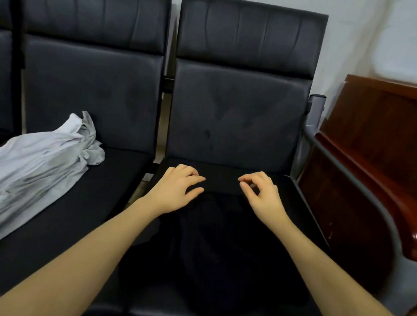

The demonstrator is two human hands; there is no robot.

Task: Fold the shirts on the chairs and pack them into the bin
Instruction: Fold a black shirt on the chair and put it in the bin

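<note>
I see two black chairs side by side, w/ a brown wood desk (382,147) just right of them. Right chair (241,106) carries a black shirt (212,250), spread flat over the seat from near the back edge down to the front edge; it's dark on dark, so I can't tell its outline well. Left chair (93,84) carries a white shirt (33,170), crumpled, on the seat's left side, running off the left edge of view. No bin in view. Left hand (176,190) lies palm-down on the black shirt's far end, fingers spread and loose, gripping nothing. Right hand (261,194) is beside it, apart, thumb and fingers curled nearly together; I can't tell if cloth is pinched betw. them.
</note>
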